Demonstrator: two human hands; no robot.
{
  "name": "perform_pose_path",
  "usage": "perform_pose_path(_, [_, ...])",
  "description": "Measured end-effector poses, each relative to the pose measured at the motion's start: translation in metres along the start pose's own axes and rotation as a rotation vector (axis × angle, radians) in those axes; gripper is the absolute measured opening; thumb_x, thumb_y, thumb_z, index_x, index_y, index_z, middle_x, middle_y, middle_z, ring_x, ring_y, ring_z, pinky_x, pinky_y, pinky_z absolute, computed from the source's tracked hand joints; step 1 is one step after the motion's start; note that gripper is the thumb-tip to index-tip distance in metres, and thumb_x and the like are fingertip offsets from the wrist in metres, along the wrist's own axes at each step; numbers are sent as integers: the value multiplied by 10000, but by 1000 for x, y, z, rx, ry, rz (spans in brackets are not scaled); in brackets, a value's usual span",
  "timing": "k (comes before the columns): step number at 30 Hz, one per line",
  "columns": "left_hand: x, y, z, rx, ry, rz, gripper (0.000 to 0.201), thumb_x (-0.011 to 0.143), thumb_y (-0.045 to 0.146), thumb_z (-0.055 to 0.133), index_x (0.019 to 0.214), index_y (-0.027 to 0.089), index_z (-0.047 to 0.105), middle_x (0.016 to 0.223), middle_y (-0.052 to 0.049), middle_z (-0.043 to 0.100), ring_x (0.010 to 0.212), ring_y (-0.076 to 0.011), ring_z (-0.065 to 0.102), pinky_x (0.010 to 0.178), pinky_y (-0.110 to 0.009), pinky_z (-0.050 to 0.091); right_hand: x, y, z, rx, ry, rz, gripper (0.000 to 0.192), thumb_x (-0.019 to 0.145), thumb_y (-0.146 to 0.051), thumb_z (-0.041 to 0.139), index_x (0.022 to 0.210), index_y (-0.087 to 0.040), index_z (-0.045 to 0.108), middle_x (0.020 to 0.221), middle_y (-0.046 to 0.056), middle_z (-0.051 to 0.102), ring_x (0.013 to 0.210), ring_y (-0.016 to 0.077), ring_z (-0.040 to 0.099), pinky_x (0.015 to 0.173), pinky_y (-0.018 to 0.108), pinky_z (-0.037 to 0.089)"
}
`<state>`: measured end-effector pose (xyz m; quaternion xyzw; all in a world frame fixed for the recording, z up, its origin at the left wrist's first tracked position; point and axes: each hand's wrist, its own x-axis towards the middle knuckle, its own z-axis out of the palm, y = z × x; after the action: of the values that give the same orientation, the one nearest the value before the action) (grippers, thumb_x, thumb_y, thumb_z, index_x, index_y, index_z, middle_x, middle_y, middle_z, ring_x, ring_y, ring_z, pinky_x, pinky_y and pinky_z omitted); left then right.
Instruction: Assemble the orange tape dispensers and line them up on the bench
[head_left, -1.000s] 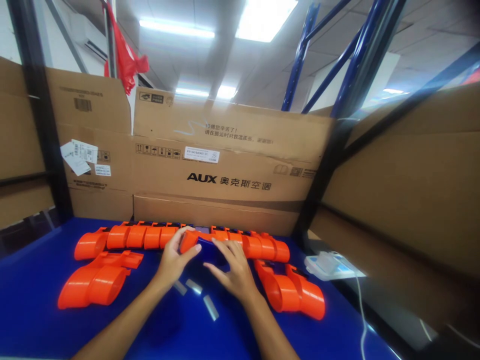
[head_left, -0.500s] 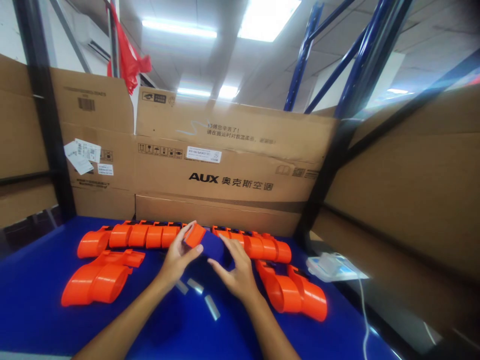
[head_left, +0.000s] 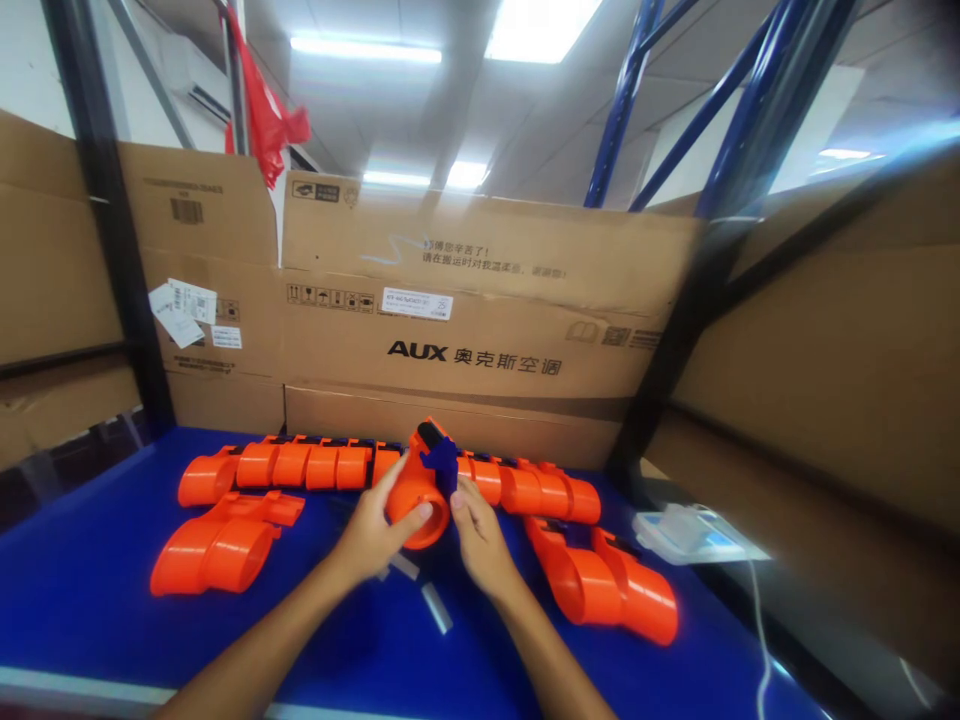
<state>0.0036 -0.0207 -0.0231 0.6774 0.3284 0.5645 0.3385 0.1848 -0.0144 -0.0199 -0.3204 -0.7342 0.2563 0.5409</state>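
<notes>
So both hands are on one orange plastic piece (head_left: 417, 488), a tube-like part with a round open end facing the camera and a dark blue bit (head_left: 442, 458) stuck on its upper right side. It's lifted a little off the blue table (head_left: 90, 590), right in front of the long row of orange pieces (head_left: 300, 466) lined up along the back. The left hand (head_left: 371, 535) has its fingers curled around the piece's left side with the thumb pressed on the rim of the opening, so it's got a proper grip. The right hand (head_left: 478, 535) is just right of the piece, fingers loosely bent, fingertips touching it near the blue bit. Just below the piece a few small silvery strips (head_left: 436, 607) lie flat on the table. Left of the piece sit two bigger orange shells (head_left: 217, 545), and right of it two more (head_left: 607, 585). Behind the row stands an AUX cardboard box (head_left: 480, 320), and well off to the right there's a white device (head_left: 694, 530) with a cable.
</notes>
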Motion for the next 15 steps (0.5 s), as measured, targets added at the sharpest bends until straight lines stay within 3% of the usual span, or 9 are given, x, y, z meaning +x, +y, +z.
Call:
perform_pose_path(5, [1, 12, -2, -56, 49, -9, 677, 809, 428, 694, 1402, 179, 482, 1327, -124, 628, 1221, -315, 583, 1064, -467, 434, -2, 3, -4, -13, 10, 0, 432, 992, -491, 416, 1261, -243, 645, 1344, 98, 598, 1266, 282, 522, 1116, 492, 362])
perform_pose_path(8, [0, 23, -15, -41, 69, -34, 696, 799, 445, 693, 1406, 182, 475, 1327, -136, 622, 1197, -329, 594, 1019, -475, 473, -1, 2, -5, -12, 42, 4, 433, 995, -501, 395, 1193, -240, 678, 1277, 97, 634, 1224, 268, 551, 1097, 467, 378])
perform_pose_path(11, [-7, 38, -48, 21, 98, -88, 713, 805, 467, 674, 1422, 196, 440, 1269, -134, 652, 1101, -319, 647, 917, -459, 540, 1, -1, -7, -5, 58, 22, 419, 996, -489, 397, 1092, -231, 714, 1165, 90, 682, 1139, 261, 598, 1052, 442, 414])
perform_pose_path(15, [-24, 70, -122, 229, 145, -182, 726, 778, 511, 677, 1406, 234, 439, 1170, -96, 698, 966, -295, 698, 798, -421, 581, 3, -3, -8, 3, 117, 46, 429, 987, -504, 410, 1059, -216, 720, 1096, 90, 701, 1080, 268, 615, 989, 418, 448])
